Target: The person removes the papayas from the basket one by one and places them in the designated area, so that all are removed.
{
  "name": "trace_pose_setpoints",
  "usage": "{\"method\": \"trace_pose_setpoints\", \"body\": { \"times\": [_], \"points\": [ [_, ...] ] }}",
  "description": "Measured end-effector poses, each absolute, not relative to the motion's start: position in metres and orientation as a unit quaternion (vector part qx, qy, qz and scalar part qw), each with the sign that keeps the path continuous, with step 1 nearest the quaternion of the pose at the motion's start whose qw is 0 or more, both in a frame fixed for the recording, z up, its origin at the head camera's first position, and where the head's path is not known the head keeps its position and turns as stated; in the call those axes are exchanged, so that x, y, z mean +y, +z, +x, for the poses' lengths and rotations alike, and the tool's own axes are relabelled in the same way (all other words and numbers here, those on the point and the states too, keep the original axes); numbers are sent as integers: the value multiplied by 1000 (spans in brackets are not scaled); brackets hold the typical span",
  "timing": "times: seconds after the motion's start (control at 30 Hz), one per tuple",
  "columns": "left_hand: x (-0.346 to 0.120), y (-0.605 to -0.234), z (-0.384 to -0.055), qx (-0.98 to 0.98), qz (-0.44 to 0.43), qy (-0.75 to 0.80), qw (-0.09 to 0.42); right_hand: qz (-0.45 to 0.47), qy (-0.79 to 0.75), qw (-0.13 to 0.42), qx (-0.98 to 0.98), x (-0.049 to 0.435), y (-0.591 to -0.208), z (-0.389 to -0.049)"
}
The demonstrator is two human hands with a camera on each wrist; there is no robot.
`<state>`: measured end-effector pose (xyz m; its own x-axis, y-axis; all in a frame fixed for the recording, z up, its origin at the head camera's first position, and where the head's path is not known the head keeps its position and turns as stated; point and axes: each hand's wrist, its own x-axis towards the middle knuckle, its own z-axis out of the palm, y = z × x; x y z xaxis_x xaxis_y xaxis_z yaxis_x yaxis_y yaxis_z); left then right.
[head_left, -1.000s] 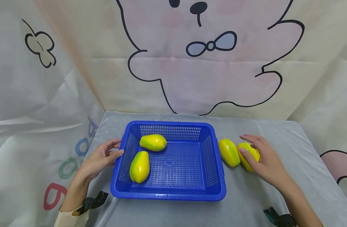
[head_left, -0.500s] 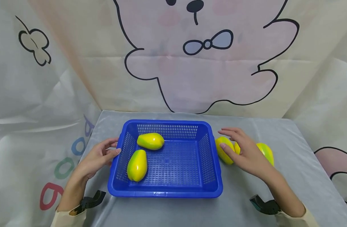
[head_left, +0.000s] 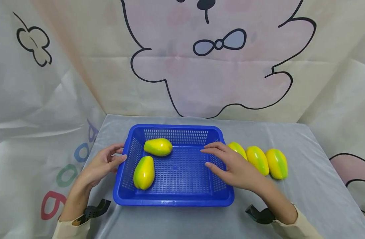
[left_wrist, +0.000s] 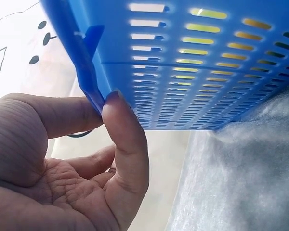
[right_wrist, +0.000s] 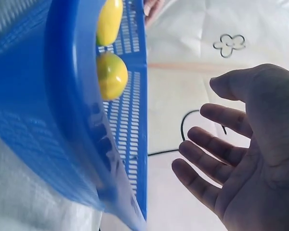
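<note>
A blue plastic basket (head_left: 185,201) with slotted walls sits on the table. Inside, toward its left, lie two glossy yellow-green papayas, an upper papaya (head_left: 158,147) and a lower papaya (head_left: 144,173). My left hand (head_left: 102,166) is at the basket's left side; in the left wrist view its thumb (left_wrist: 127,139) and a finger pinch the rim. My right hand (head_left: 237,167) hovers over the basket's right side, fingers spread and relaxed, holding nothing. In the right wrist view the palm (right_wrist: 260,178) is empty, apart from the rim.
Right of the basket, three more papayas lie in a row: a left papaya (head_left: 238,149) partly behind my right hand, a middle papaya (head_left: 257,160) and a right papaya (head_left: 276,164). Grey cloth (head_left: 182,222) covers the table. Printed curtains (head_left: 248,83) surround it.
My right hand has swept left, empty, from over the papayas on the table to over the basket's right side. The left hand stays at the rim, and the papayas rest in place.
</note>
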<state>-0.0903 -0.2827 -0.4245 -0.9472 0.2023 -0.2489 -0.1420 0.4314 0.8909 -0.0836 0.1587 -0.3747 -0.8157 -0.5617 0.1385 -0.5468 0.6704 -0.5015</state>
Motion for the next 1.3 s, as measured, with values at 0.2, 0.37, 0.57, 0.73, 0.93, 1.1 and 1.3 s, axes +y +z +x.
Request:
{"method": "trace_pose_setpoints", "body": {
  "times": [0.2,0.37,0.57,0.73,0.93,1.1,1.3],
  "points": [
    [-279,-425,-95,823,23,544,159,-332,-251,11,909,146,-374,-90],
    [-278,-425,-95,821,22,550,152,-348,-221,20,911,133,-372,-96],
    [-279,-423,-97,822,25,550,145,-376,-202,35,904,114,-366,-103],
    [-279,-423,-99,821,25,551,149,-401,-193,34,895,104,-366,-108],
    [-281,-421,-100,821,29,550,150,-410,-178,35,894,95,-361,-113],
    [-282,-421,-97,818,20,553,157,-431,-177,45,884,81,-357,-116],
    [-283,-430,-89,806,2,565,174,-474,-153,43,866,62,-366,-118]
  ]
}}
